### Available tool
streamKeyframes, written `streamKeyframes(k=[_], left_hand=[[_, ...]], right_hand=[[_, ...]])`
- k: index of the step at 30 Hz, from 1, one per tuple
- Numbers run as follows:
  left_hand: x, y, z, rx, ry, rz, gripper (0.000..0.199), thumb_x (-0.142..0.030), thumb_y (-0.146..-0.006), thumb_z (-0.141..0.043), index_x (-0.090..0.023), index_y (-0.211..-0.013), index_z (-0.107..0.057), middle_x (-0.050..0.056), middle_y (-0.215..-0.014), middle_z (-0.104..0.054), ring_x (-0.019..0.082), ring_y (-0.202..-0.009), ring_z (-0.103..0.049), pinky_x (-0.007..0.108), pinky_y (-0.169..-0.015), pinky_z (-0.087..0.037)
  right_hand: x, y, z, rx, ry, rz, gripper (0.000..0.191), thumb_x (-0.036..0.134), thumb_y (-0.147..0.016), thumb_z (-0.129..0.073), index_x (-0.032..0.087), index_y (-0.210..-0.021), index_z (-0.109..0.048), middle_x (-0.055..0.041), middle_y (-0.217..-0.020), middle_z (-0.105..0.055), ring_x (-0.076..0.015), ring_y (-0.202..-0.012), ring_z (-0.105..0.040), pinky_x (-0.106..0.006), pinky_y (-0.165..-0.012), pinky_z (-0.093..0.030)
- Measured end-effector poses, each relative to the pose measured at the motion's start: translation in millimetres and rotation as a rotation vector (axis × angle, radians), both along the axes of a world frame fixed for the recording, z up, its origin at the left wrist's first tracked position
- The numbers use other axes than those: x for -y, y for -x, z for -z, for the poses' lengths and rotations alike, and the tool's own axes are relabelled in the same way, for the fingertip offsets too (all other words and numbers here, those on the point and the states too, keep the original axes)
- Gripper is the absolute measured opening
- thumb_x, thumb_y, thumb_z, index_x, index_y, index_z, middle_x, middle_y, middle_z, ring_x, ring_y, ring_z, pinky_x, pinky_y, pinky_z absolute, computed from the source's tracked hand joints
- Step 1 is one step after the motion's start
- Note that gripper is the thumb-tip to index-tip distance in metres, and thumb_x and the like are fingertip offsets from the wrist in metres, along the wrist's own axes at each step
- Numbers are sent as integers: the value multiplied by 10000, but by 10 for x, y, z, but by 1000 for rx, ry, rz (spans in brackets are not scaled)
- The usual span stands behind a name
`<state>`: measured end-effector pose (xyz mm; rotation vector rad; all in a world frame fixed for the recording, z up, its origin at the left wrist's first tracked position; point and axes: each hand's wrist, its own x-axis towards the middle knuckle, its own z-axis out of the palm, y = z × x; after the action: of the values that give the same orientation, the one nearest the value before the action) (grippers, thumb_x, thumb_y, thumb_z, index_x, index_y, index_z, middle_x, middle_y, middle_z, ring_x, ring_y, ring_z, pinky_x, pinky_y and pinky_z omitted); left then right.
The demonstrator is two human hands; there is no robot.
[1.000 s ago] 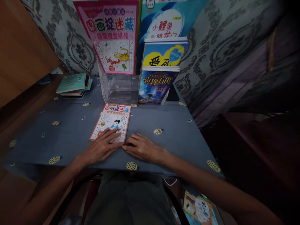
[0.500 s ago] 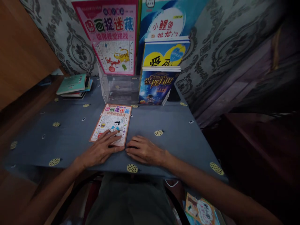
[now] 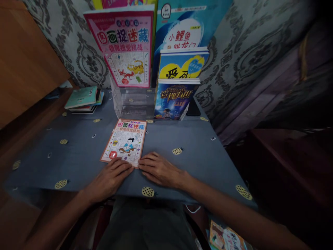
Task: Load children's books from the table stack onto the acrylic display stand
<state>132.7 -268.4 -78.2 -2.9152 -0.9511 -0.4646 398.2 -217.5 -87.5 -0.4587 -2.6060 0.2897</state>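
Note:
A picture book (image 3: 124,139) with an orange-brown border lies flat on the blue patterned tablecloth, its cover showing a seated figure in blue. Along its lower edge rest the fingertips of my left hand (image 3: 110,178), laid over the border with the fingers fairly straight and close together. My right hand (image 3: 161,170) lies palm down at the book's lower right corner, its fingertips touching the edge there and the fingers slightly bent. Both thumbs are hidden beneath the hands. The book stays flat on the cloth.
Behind it, a clear plastic stand (image 3: 135,106) holds a pink book (image 3: 127,52), a blue book (image 3: 173,99) and others. A small stack of books (image 3: 82,97) sits at the back left. A dark phone-like object (image 3: 194,107) lies by the stand. More books (image 3: 226,238) are below the table edge.
My left hand has slid back off the cover toward the lower edge, uncovering the drawn figure. My right hand has shifted slightly so its fingertips meet the book's corner. The view tilted a little.

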Motion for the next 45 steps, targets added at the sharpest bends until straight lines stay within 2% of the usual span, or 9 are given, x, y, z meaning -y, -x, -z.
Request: streamKeyframes(k=[7,12,19,25,34,39,45], left_hand=[[18,-78,-109,30,0,-9,464,-54,-930,-430,-161,-1368,-536,106,-1108,-678,247,-1060,-579,429,-946,-532],[35,-87,-86,80,1,-22,461,-40,-925,-433,-164,-1356,-539,96,-1106,-675,233,-1051,-574,417,-943,-530],[43,-89,-50,144,16,-26,472,-39,-923,-428,-173,-1359,-552,98,-1088,-671,230,-1052,-561,407,-937,-532],[50,-85,-24,174,49,-32,514,-43,-914,-443,-193,-1397,-535,100,-1118,-666,232,-1074,-563,431,-978,-513],[57,-103,-98,142,50,-28,446,-54,-920,-473,-167,-1344,-556,96,-1124,-676,217,-1058,-576,398,-962,-529],[61,-93,-69,123,32,-44,432,-74,-928,-473,-178,-1337,-563,99,-1137,-676,220,-1083,-581,402,-987,-522],[41,-110,-27,132,33,-61,394,-95,-944,-460,-201,-1303,-582,96,-1106,-673,218,-1041,-594,405,-964,-522]], right_hand=[[-29,8,29,-33,-15,42,243,204,-988,-529,159,-1174,-678,-82,-1160,-735,-225,-1085,-618,-393,-929,-469],[-60,18,53,-28,5,156,264,198,-989,-519,162,-1192,-684,-91,-1214,-723,-243,-1124,-601,-429,-957,-451],[-124,16,22,-45,105,193,273,239,-1011,-512,207,-1210,-697,-79,-1206,-729,-221,-1142,-602,-424,-985,-433],[-443,24,12,19,152,300,314,292,-1027,-506,213,-1292,-655,-91,-1297,-688,-237,-1230,-565,-439,-1031,-403],[-1105,241,-21,109,199,624,360,298,-1034,-465,177,-1335,-621,-107,-1438,-584,-245,-1339,-473,-432,-1084,-343],[-1172,295,-14,142,176,696,406,304,-1024,-461,148,-1378,-584,-120,-1479,-542,-261,-1350,-453,-427,-1091,-342],[-1137,271,-3,147,170,666,556,490,-1000,-475,132,-1423,-535,-157,-1506,-501,-286,-1385,-415,-457,-1126,-311]])
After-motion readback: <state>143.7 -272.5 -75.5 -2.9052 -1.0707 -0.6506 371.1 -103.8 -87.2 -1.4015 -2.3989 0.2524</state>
